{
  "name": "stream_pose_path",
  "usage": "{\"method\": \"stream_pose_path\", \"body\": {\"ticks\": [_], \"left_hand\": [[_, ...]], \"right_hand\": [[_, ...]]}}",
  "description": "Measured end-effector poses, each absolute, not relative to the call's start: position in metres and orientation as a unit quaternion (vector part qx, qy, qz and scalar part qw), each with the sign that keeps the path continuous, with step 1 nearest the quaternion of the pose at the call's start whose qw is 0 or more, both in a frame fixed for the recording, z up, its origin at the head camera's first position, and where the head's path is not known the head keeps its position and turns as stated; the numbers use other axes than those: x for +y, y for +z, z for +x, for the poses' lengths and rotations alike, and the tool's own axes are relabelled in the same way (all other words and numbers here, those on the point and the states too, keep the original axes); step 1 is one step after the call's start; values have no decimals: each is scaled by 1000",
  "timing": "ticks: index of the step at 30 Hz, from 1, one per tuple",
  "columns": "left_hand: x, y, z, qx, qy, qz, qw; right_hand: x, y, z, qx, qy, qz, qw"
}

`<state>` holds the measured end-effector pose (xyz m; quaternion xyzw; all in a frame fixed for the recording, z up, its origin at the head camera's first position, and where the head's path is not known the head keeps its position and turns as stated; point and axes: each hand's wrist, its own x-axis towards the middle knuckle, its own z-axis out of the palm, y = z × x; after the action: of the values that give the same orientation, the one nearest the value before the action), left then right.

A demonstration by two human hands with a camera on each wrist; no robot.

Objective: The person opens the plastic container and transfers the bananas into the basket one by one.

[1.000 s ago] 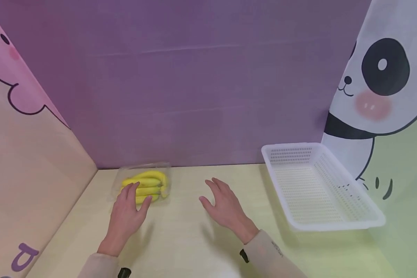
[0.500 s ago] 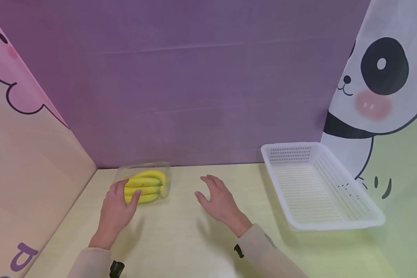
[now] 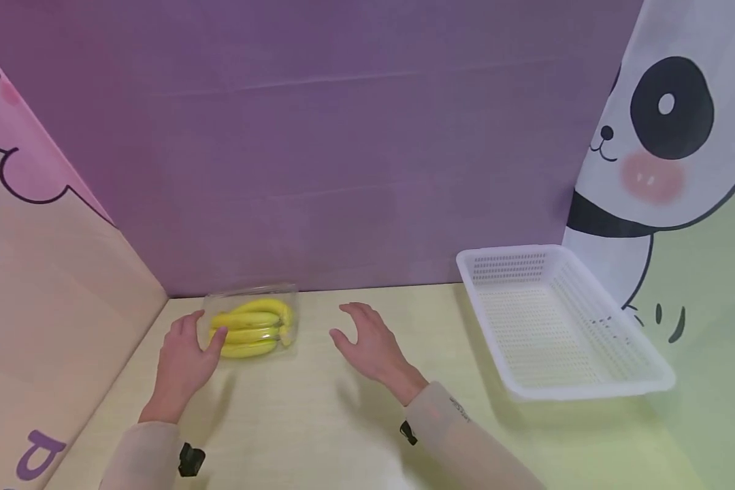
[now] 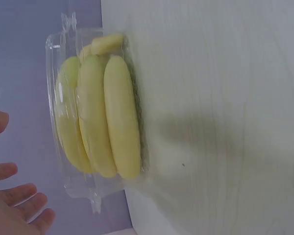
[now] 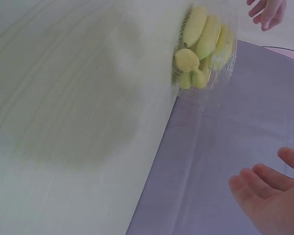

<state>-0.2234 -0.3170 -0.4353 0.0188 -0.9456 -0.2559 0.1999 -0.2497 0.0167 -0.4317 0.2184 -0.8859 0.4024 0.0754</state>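
Observation:
Several yellow bananas (image 3: 251, 335) lie inside a clear plastic box (image 4: 53, 63) at the back left of the table. My left hand (image 3: 184, 361) hovers at the box's left side, fingers loosely spread and nothing in them; in the left wrist view its fingertips are apart from the box. To the right of the box, across a gap, my right hand (image 3: 373, 347) is held above the table with relaxed fingers, also holding nothing. The right wrist view shows the box (image 5: 206, 54) beyond the right hand (image 5: 272, 196), with the left hand (image 5: 269, 12) past it.
A white perforated basket (image 3: 505, 371) stands at the right of the pale table (image 3: 306, 435). Behind the table rises a purple backdrop (image 3: 343, 170). Side panels with cartoon prints, one a panda (image 3: 643, 184), border the left and right.
My left hand has moved left, from over the bananas to the box's left side. My right hand has shifted slightly left toward the box. The box and basket stay put on the table.

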Motion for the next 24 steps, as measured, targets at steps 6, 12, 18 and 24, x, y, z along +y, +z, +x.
{"method": "stream_pose_path", "body": {"ticks": [6,12,18,24], "left_hand": [[-335,-440,-231,-947,-273,26,169],[-349,-444,-235,-943,-309,45,117],[-357,-448,-238,-945,-316,55,58],[-358,-452,-245,-939,-335,63,41]], "right_hand": [[9,-430,-254,-882,410,221,72],[1,-431,-256,-880,417,217,68],[-4,-431,-256,-878,424,213,62],[-8,-430,-258,-883,416,207,57]]}}
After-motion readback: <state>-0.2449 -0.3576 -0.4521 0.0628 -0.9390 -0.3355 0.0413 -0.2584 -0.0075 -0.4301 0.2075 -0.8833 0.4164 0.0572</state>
